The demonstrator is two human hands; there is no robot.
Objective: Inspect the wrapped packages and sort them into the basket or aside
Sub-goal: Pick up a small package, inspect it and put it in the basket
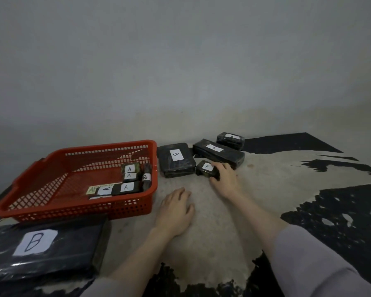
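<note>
Black-wrapped small package (206, 169) gripped by right hand (224, 179); left hand (175, 207) flat, empty.

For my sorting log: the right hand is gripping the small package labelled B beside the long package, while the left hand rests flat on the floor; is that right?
Not quite. The head view shows the small package under the right hand is labelled A, not B. It does lie beside the long package, and the left hand rests flat on the floor.

One red basket (51, 168), five wrapped packages on the table (266, 200), several more inside the basket.
</note>
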